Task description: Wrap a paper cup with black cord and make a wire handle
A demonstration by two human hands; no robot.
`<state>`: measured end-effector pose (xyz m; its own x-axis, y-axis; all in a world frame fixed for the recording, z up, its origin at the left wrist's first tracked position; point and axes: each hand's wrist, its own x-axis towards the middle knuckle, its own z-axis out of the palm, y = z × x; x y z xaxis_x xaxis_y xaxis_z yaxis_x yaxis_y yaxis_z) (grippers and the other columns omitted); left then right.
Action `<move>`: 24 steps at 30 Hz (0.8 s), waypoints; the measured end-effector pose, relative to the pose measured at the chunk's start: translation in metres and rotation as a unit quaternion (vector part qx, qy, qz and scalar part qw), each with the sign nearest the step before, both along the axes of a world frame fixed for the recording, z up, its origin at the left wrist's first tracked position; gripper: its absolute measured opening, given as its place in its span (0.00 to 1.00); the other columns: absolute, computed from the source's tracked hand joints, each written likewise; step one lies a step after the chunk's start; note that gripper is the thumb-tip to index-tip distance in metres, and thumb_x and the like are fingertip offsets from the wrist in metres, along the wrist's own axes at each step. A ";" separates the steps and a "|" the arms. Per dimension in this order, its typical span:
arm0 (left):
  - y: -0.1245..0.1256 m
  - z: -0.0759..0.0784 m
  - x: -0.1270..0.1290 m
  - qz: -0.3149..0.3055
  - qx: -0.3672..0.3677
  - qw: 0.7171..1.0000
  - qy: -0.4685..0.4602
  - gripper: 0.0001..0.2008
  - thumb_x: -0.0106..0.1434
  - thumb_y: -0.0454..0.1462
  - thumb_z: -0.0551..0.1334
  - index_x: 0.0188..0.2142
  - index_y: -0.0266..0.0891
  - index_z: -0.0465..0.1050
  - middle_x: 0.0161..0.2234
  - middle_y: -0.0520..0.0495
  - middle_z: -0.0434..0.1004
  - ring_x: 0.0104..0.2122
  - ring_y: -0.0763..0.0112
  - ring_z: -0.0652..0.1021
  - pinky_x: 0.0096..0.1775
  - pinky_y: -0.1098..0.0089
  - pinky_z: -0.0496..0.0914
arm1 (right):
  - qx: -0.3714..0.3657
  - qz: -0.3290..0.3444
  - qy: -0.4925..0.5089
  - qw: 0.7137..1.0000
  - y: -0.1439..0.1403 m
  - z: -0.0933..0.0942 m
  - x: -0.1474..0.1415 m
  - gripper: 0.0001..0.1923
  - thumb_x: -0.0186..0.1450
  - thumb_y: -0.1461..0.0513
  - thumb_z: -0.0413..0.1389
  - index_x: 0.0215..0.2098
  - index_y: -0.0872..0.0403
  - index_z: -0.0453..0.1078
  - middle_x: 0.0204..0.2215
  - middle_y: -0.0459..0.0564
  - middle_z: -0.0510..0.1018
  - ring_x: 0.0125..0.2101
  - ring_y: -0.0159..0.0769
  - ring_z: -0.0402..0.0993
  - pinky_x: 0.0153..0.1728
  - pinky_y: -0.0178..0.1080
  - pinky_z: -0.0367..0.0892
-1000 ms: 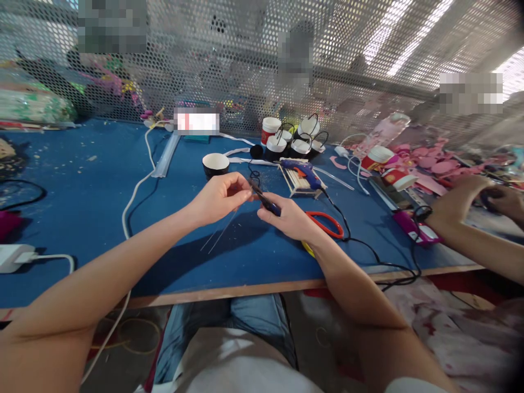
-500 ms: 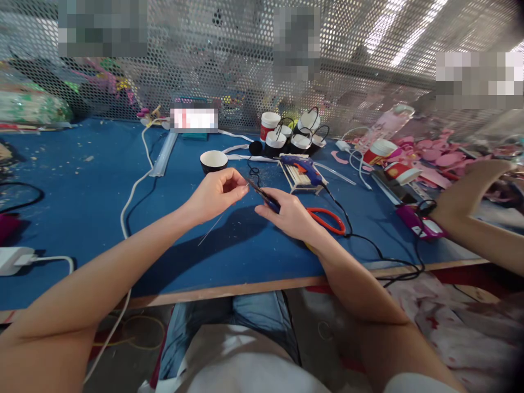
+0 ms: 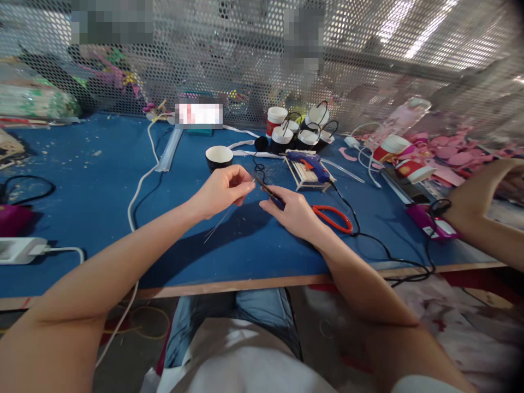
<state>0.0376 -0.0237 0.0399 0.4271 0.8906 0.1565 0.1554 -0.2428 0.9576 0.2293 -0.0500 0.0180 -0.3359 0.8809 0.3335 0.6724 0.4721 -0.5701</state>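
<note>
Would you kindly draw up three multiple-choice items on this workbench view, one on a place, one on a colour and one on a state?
1. Where does the glue gun lie?
A. on a small stick rack behind the hands
B. on the floor
C. inside the black cup

2. What colour are the handles of the scissors on the table?
A. green
B. red
C. white

3. How is the left hand?
A. flat and open on the table
B. pinched on a thin strand
C. out of view

Answers: 1 A, it rests on the rack beyond the right hand; 2 B, the loops are red; 3 B, fingertips meet on the thin strand.
</note>
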 end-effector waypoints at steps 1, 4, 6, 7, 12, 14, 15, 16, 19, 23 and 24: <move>0.001 -0.001 0.000 -0.010 -0.018 1.000 -0.012 0.07 0.57 0.37 0.60 0.30 0.37 0.63 0.17 0.56 0.64 0.17 0.80 0.67 0.22 0.77 0.62 | 0.004 -0.001 0.001 1.000 0.000 0.000 0.000 0.21 0.62 0.51 0.51 0.48 0.54 0.69 0.40 0.52 0.77 0.39 0.41 0.73 0.40 0.42 0.66; 0.003 -0.003 0.000 -0.028 -0.050 0.997 -0.049 0.06 0.57 0.37 0.60 0.31 0.36 0.64 0.19 0.56 0.63 0.17 0.81 0.66 0.21 0.77 0.61 | 0.003 -0.001 0.006 1.000 0.000 0.000 0.000 0.21 0.62 0.52 0.51 0.48 0.54 0.69 0.40 0.52 0.77 0.40 0.42 0.73 0.41 0.43 0.67; 0.004 -0.004 0.000 -0.034 -0.049 0.996 -0.065 0.05 0.57 0.36 0.60 0.31 0.37 0.64 0.20 0.56 0.63 0.17 0.81 0.66 0.21 0.77 0.60 | -0.007 0.003 0.012 1.000 -0.001 0.001 0.001 0.20 0.62 0.52 0.51 0.47 0.54 0.69 0.41 0.51 0.77 0.41 0.42 0.73 0.42 0.43 0.67; 0.004 -0.005 0.000 -0.036 -0.045 0.996 -0.069 0.05 0.57 0.36 0.60 0.30 0.37 0.64 0.20 0.56 0.63 0.18 0.82 0.66 0.21 0.77 0.60 | -0.015 0.005 0.016 1.000 -0.001 0.001 0.001 0.20 0.62 0.52 0.51 0.47 0.54 0.69 0.41 0.51 0.77 0.42 0.42 0.73 0.42 0.42 0.67; 0.004 -0.006 -0.001 -0.038 -0.024 0.996 -0.074 0.06 0.57 0.35 0.60 0.30 0.37 0.63 0.20 0.56 0.63 0.19 0.81 0.66 0.22 0.77 0.60 | -0.076 0.011 0.030 0.997 -0.002 0.005 0.000 0.21 0.62 0.51 0.50 0.47 0.55 0.69 0.42 0.51 0.77 0.42 0.41 0.73 0.42 0.42 0.67; 0.004 -0.006 -0.001 -0.036 -0.021 0.997 -0.071 0.05 0.58 0.35 0.60 0.30 0.37 0.63 0.19 0.56 0.63 0.18 0.81 0.66 0.22 0.77 0.60 | -0.095 0.010 0.027 0.995 -0.002 0.007 0.000 0.22 0.62 0.51 0.50 0.48 0.55 0.69 0.41 0.51 0.77 0.39 0.41 0.73 0.40 0.41 0.67; 0.004 -0.006 -0.001 -0.034 -0.020 0.997 -0.071 0.05 0.58 0.35 0.60 0.30 0.37 0.63 0.18 0.56 0.63 0.18 0.81 0.65 0.22 0.77 0.60 | -0.102 0.011 0.025 0.994 -0.002 0.008 0.000 0.22 0.62 0.50 0.50 0.48 0.56 0.69 0.39 0.51 0.77 0.38 0.40 0.73 0.39 0.41 0.67; 0.004 -0.006 -0.001 -0.032 -0.019 0.997 -0.071 0.05 0.58 0.35 0.60 0.29 0.37 0.63 0.18 0.56 0.63 0.18 0.81 0.65 0.22 0.77 0.59 | -0.107 0.013 0.023 0.994 -0.002 0.008 0.000 0.23 0.62 0.50 0.49 0.48 0.56 0.69 0.38 0.51 0.77 0.36 0.39 0.73 0.38 0.40 0.67; 0.005 -0.007 -0.001 -0.025 -0.019 0.997 -0.075 0.05 0.57 0.36 0.60 0.29 0.37 0.64 0.17 0.56 0.62 0.18 0.81 0.65 0.22 0.77 0.59 | -0.108 0.015 0.020 0.994 -0.002 0.011 -0.001 0.23 0.63 0.51 0.49 0.48 0.57 0.68 0.35 0.51 0.77 0.34 0.38 0.73 0.35 0.39 0.66; 0.006 -0.008 0.000 -0.017 -0.022 0.997 -0.074 0.05 0.57 0.36 0.60 0.29 0.37 0.65 0.18 0.57 0.63 0.18 0.81 0.65 0.22 0.77 0.59 | -0.084 0.013 0.027 0.996 -0.002 0.014 -0.001 0.22 0.62 0.53 0.50 0.49 0.58 0.67 0.39 0.53 0.76 0.37 0.38 0.72 0.38 0.38 0.66; 0.006 -0.008 0.000 -0.014 -0.024 0.997 -0.072 0.05 0.57 0.36 0.60 0.29 0.36 0.65 0.18 0.57 0.63 0.17 0.81 0.65 0.22 0.77 0.59 | -0.083 0.013 0.027 0.996 -0.002 0.014 -0.001 0.22 0.62 0.53 0.50 0.49 0.58 0.67 0.40 0.53 0.76 0.38 0.38 0.72 0.39 0.38 0.65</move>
<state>0.0379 -0.0181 0.0315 0.4284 0.8863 0.1758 0.0092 -0.1989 0.9800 0.2284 -0.0524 0.0319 -0.3442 0.9170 0.2015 0.6282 0.3844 -0.6765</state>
